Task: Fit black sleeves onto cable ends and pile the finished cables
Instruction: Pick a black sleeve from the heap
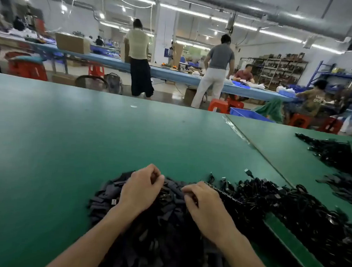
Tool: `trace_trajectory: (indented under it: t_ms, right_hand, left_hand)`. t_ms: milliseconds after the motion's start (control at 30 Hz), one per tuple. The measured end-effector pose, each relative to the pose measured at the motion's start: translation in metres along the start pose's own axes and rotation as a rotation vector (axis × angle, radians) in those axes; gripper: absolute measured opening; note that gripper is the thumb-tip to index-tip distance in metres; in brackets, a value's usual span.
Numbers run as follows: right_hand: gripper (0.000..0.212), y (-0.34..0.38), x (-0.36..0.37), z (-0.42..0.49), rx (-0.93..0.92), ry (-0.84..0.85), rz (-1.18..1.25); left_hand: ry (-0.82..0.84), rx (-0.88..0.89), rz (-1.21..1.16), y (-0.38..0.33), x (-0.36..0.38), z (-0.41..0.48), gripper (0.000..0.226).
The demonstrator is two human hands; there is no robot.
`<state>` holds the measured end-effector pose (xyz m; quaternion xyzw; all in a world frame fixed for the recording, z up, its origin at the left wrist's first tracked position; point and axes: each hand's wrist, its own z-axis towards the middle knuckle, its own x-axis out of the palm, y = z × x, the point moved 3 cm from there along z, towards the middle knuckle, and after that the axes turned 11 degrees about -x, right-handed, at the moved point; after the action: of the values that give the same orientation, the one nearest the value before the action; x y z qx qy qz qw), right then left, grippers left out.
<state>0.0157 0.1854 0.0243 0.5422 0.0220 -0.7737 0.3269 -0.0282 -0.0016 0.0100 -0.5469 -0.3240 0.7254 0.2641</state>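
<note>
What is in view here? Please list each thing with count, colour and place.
table: one, green, across the foreground.
sleeves: one pile, dark, under both hands.
cables: one pile, black, right of the sleeves.
far cables: one pile, black, at the table's right edge.
crate: one, blue, behind the table.
stools: several, red, on the floor behind.
bench: one, blue, long, across the room.
box: one, brown, on the bench at left.
people: at least four, at the bench.
left hand: one, over the sleeves, fingers curled; contents hidden.
right hand: one, beside it, likewise.
</note>
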Motion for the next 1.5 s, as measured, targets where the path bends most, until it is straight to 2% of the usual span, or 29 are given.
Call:
trace_trajectory:
  t_ms: [133,200,333,433,600,667,767,867,967,1033,1100,1167,1233,1400,1500]
  right_hand:
    - [0.037,-0.010,0.025,0.022,0.042,0.178,-0.038]
    - [0.034,-0.013,0.036,0.025,0.024,0.219,-0.030]
    - [0.015,-0.016,0.034,0.027,-0.018,0.115,0.020]
    - [0.006,-0.015,0.028,0.031,0.012,0.011,0.165]
    - [0.018,-0.010,0.022,0.044,0.090,-0.135,0.349]
    - [0.018,-0.007,0.015,0.050,0.130,-0.227,0.522]
    - [0.016,0.000,0.004,0.061,0.136,-0.314,0.709]
    - [0.014,0.004,0.001,0.070,0.151,-0.367,0.772]
    - [0.011,0.008,0.006,0.074,0.157,-0.371,0.802]
    - [0.008,0.005,0.012,0.073,0.173,-0.310,0.767]
    - [0.011,-0.002,0.020,0.068,0.207,-0.168,0.598]
    - [0.021,-0.009,0.028,0.060,0.185,-0.018,0.290]
    - [0.027,-0.012,0.038,0.049,0.154,0.050,0.115]
    - [0.039,-0.019,0.056,0.029,0.256,0.067,-0.022]
    - [0.034,-0.018,0.058,0.027,0.265,0.008,0.000]
  left_hand:
    - [0.020,0.000,-0.030,-0.001,0.007,0.010,0.010]
    - [0.067,-0.005,-0.047,0.006,0.014,0.011,0.009]
    - [0.082,-0.009,-0.069,0.023,0.019,0.014,0.011]
    - [0.033,-0.019,-0.150,0.026,0.019,0.019,0.017]
    - [-0.061,0.080,-0.317,0.010,0.000,0.028,0.034]
    - [0.014,0.134,-0.254,0.000,-0.011,0.032,0.040]
    - [0.190,0.180,-0.149,-0.009,-0.019,0.032,0.031]
    - [0.222,0.266,-0.155,-0.014,-0.025,0.029,0.031]
    - [0.218,0.265,-0.189,-0.016,-0.035,0.032,0.027]
    - [0.175,0.239,-0.101,-0.014,-0.040,0.035,0.028]
    - [0.149,0.153,-0.032,-0.009,-0.041,0.036,0.028]
    - [0.224,0.036,-0.117,-0.002,-0.035,0.034,0.025]
    - [0.314,-0.034,-0.184,0.002,-0.026,0.033,0.020]
    - [0.374,-0.136,-0.295,0.015,-0.006,0.034,0.026]
    - [0.355,-0.174,-0.333,0.025,0.002,0.028,0.030]
